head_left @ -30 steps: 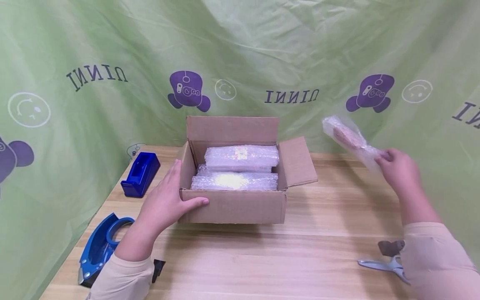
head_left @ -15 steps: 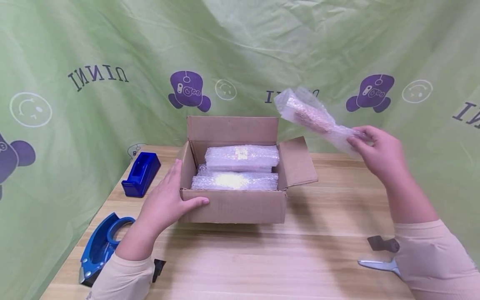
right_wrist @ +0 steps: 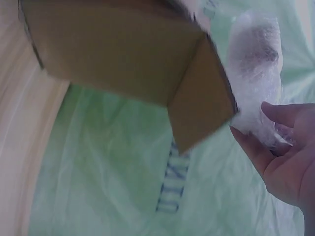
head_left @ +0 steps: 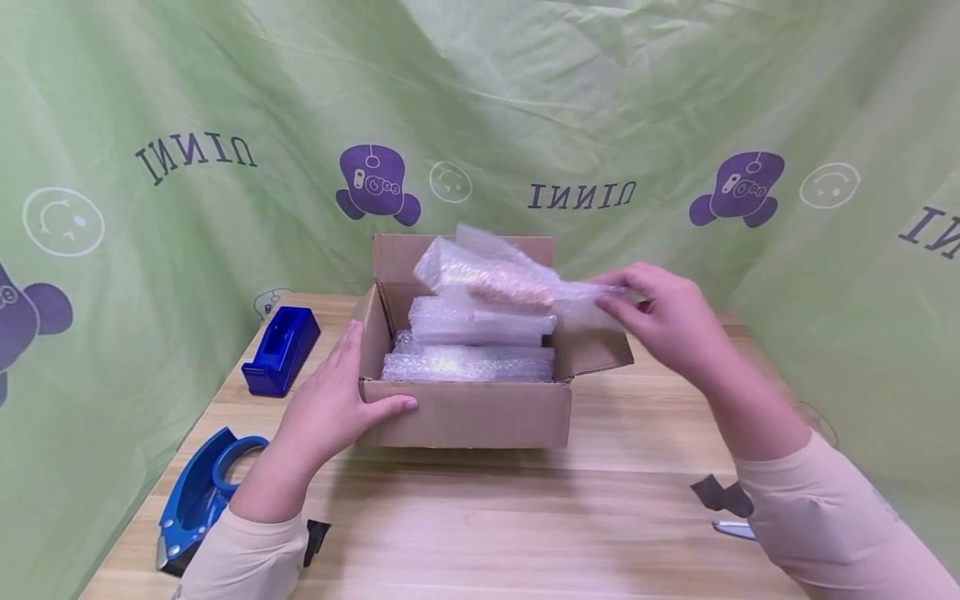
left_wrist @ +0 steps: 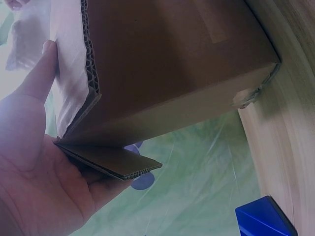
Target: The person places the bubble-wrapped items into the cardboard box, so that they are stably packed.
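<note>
An open cardboard box (head_left: 468, 417) stands on the table with several bubble-wrapped packages (head_left: 468, 364) lying in it. My left hand (head_left: 330, 400) holds the box's near left corner, thumb on the front wall and fingers along the left side; the left wrist view shows the fingers by a folded-out flap (left_wrist: 110, 160). With thumb and fingers, my right hand (head_left: 667, 321) pinches the gathered end of another bubble-wrap package (head_left: 495, 275). That package hovers over the back of the box, something reddish showing through. In the right wrist view the package (right_wrist: 256, 54) is beside the right flap (right_wrist: 202, 98).
A blue tape dispenser (head_left: 281, 350) sits left of the box. Nearer, a blue hand-held tape gun (head_left: 191, 500) lies partly behind my left forearm. By my right sleeve are a dark scrap (head_left: 720, 496) and scissors (head_left: 733, 529), mostly covered. Green cloth (head_left: 480, 100) hangs behind.
My right hand has carried the bubble-wrap package leftward, up and then down, from the table's right side to above the box. The left hand stays on the box corner.
</note>
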Tool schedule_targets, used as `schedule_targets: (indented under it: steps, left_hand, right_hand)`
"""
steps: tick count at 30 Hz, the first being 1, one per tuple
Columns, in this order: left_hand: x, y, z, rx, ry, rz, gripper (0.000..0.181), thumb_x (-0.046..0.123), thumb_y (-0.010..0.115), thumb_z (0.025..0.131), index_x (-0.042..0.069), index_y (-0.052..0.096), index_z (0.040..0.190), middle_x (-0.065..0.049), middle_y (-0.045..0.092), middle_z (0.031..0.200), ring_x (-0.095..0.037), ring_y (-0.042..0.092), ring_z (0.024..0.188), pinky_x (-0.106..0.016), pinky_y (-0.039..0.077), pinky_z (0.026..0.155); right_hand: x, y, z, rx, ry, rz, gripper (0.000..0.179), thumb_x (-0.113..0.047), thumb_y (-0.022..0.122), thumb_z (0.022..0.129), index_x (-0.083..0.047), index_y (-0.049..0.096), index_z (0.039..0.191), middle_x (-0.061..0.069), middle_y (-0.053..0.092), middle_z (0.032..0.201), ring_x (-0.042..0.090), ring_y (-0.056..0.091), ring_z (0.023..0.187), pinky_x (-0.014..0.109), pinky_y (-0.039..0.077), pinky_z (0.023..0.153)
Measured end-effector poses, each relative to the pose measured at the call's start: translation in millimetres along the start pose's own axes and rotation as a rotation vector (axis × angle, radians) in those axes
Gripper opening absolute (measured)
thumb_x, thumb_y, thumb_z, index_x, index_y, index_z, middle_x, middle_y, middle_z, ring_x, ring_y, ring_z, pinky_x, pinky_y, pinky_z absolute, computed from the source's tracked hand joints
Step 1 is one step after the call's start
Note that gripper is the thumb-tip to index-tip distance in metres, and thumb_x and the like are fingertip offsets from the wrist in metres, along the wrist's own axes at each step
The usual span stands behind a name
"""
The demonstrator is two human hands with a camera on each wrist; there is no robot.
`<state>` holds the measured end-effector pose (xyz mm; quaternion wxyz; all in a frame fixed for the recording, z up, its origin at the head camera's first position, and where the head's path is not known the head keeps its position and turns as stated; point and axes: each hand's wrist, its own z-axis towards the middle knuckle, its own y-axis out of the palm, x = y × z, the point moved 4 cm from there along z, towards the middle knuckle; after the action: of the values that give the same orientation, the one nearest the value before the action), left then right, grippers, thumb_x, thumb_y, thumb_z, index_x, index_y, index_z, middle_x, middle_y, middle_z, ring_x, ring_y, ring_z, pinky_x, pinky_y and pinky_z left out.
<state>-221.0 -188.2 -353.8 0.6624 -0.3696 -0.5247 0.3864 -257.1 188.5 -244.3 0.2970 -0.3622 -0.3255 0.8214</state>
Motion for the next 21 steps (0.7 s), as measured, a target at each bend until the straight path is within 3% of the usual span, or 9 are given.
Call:
schedule_targets:
  steps: [3, 6, 11, 21]
  left_hand:
    - [0.0, 0.1, -0.1, 0.0, 0.001, -0.001, 0.134, 0.084, 0.061, 0.068, 0.003, 0.004, 0.158, -0.02, 0.014, 0.163, -0.044, 0.029, 0.144, -0.064, 0.035, 0.107]
    - [0.3, 0.2, -0.1, -0.001, 0.002, -0.002, 0.134, 0.084, 0.061, 0.068, 0.003, 0.004, 0.157, -0.02, 0.014, 0.163, -0.044, 0.028, 0.144, -0.064, 0.034, 0.108]
    - [0.2, 0.6, -0.2, -0.002, 0.005, -0.003, 0.135, 0.085, 0.061, 0.068, 0.003, 0.003, 0.157, -0.02, 0.014, 0.163, -0.044, 0.027, 0.145, -0.063, 0.033, 0.109]
    - [-0.2, 0.4, -0.6, -0.004, 0.005, -0.006, 0.135, 0.085, 0.061, 0.068, 0.003, 0.002, 0.157, -0.02, 0.013, 0.163, -0.044, 0.027, 0.145, -0.063, 0.032, 0.11]
  right_hand:
    - [-9.8, 15.8, 1.5, -0.036, -0.069, -0.023, 0.017, -0.017, 0.071, 0.091, -0.019, 0.073, 0.107, -0.003, 0.071, 0.105, 0.015, 0.066, 0.094, 0.036, 0.058, 0.08]
    - [-16.9, 30.5, 1.0, -0.067, -0.149, -0.052, 0.015, -0.015, 0.073, 0.089, -0.016, 0.073, 0.104, 0.001, 0.071, 0.109, 0.019, 0.066, 0.098, 0.04, 0.056, 0.085]
    - [-24.8, 47.6, -2.9, -0.102, -0.249, -0.107, 0.014, -0.013, 0.074, 0.087, -0.011, 0.072, 0.101, 0.006, 0.069, 0.107, 0.023, 0.066, 0.096, 0.041, 0.055, 0.084]
    - [-31.0, 70.3, -10.8, -0.139, -0.418, -0.146, 0.015, -0.009, 0.074, 0.086, -0.008, 0.073, 0.1, 0.005, 0.071, 0.097, 0.022, 0.067, 0.092, 0.038, 0.056, 0.084]
